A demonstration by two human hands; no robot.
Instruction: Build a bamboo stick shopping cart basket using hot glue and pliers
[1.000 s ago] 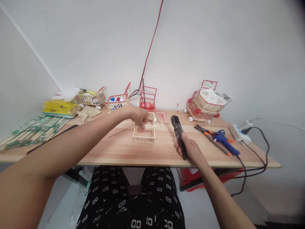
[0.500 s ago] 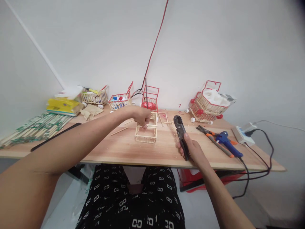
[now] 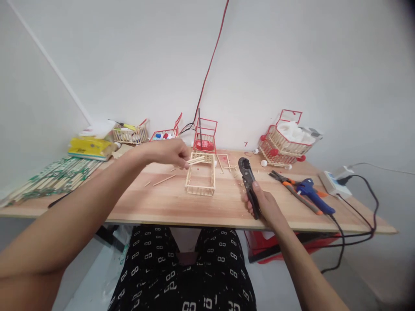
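Observation:
My left hand (image 3: 171, 153) is closed on a few short wooden sticks (image 3: 196, 160), which stick out to the right over the far end of a small open frame. This wooden stick frame (image 3: 200, 190) stands on the table, its sides made of short upright pieces. In my right hand (image 3: 261, 199) is a dark crimping-type plier (image 3: 248, 178), its head pointing up and away from me, just right of the frame. Loose sticks (image 3: 164, 179) lie on the wood to the left of the frame.
Small stick carts (image 3: 282, 149) with red trim line the wall, some filled. A blue glue gun (image 3: 313, 195), orange-handled pliers (image 3: 293, 192) and a power strip (image 3: 335, 183) with cables lie right. Wrapped chopsticks (image 3: 53, 179) and a yellow packet (image 3: 90, 148) are at left on the table (image 3: 136, 211).
My left hand has moved left and slightly up from over the frame, carrying the sticks that lay across it. My right hand still holds the plier in nearly the same place.

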